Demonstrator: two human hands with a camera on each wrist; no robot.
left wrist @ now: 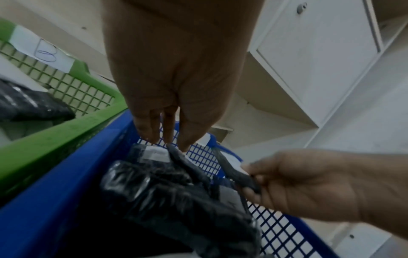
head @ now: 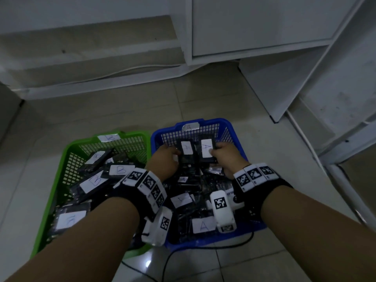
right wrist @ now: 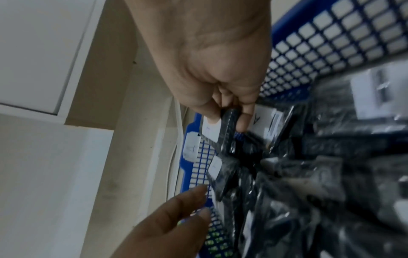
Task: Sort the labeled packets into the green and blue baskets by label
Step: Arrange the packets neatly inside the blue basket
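Two baskets stand side by side on the floor. The green basket (head: pixel 67 151), tagged B, holds dark packets with white B labels (head: pixel 120 169). The blue basket (head: pixel 203 121), tagged A, holds several packets labelled A (head: pixel 203 225). My right hand (head: pixel 218 154) pinches the edge of a dark packet with an A label (head: pixel 206 150), held upright at the blue basket's far end; in the right wrist view, thumb and fingers (right wrist: pixel 243 120) clamp its rim. My left hand (head: pixel 165 159) reaches in beside it, fingers (left wrist: pixel 167 132) straight, tips touching a second upright A packet (head: pixel 186 148).
White cabinets (head: pixel 264 23) and a leaning white panel (head: pixel 325 88) stand behind and to the right of the baskets. A black cable (head: pixel 223 246) runs on the tiled floor in front of the blue basket. Bare floor tiles (head: pixel 101 115) lie beyond the green basket.
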